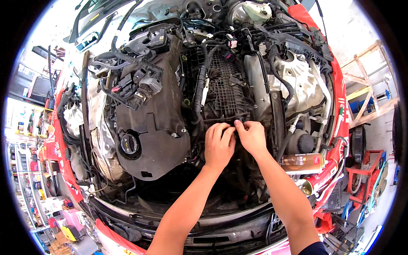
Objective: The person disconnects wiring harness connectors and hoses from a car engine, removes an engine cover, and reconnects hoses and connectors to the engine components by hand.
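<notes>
Both my hands reach into an open car engine bay, at the front end of a black ribbed intake manifold (227,91). The fingers of my left hand (219,145) are curled down at the manifold's near edge, their tips partly hidden. Right beside it, my right hand (253,138) is closed, thumb and fingers pressed together at a small dark part I cannot make out. A black wiring harness (199,87) runs along the manifold's left side. Left of my hands lies a dark engine cover (148,117) with a black oil filler cap (129,144).
Loose wiring connectors (142,83) rest on the cover. At the right edge lie a brown spray can (299,163) and a red can (321,178). Red fender covers (340,102) drape both sides. A dark gap (191,187) opens in front of the engine. Shelves (32,170) stand left.
</notes>
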Action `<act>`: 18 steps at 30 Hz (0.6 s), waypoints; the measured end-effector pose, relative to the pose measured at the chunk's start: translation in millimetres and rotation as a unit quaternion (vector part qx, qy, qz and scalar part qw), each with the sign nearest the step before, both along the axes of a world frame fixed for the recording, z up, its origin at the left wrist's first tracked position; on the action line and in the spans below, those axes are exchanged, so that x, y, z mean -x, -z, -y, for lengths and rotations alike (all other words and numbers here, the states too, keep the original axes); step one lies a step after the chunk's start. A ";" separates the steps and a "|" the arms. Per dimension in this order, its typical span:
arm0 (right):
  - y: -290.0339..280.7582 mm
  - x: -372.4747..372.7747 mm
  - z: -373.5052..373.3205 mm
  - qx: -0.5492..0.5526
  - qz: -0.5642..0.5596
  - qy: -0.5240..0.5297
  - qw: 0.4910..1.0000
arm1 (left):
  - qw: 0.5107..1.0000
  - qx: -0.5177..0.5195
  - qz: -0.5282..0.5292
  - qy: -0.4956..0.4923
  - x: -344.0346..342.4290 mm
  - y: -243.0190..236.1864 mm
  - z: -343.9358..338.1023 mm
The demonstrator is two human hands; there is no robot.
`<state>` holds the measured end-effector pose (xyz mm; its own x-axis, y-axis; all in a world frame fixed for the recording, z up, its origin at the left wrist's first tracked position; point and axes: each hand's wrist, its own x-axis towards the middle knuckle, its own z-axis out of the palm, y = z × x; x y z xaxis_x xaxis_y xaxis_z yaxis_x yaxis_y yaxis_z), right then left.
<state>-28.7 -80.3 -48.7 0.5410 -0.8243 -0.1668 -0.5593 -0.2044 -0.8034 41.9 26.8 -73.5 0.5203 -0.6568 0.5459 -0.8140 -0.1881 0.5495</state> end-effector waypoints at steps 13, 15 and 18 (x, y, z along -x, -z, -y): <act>9.0 4.5 5.6 -0.356 0.138 0.132 0.915 | 0.988 0.019 -0.050 0.143 6.2 -11.4 -5.6; 10.1 18.4 -4.9 -0.369 0.164 0.183 0.896 | 0.986 0.072 -0.111 0.103 11.0 -20.0 -9.9; -17.4 43.3 -33.3 -0.323 0.171 0.138 0.920 | 0.979 0.158 -0.048 -0.119 -19.7 -77.9 -57.0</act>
<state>-72.0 -47.0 -31.3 0.4386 -0.7260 -0.5296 -0.2100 0.4902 -0.8459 61.6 83.9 4.4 0.6972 -0.3166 0.6432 -0.7092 -0.1735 0.6833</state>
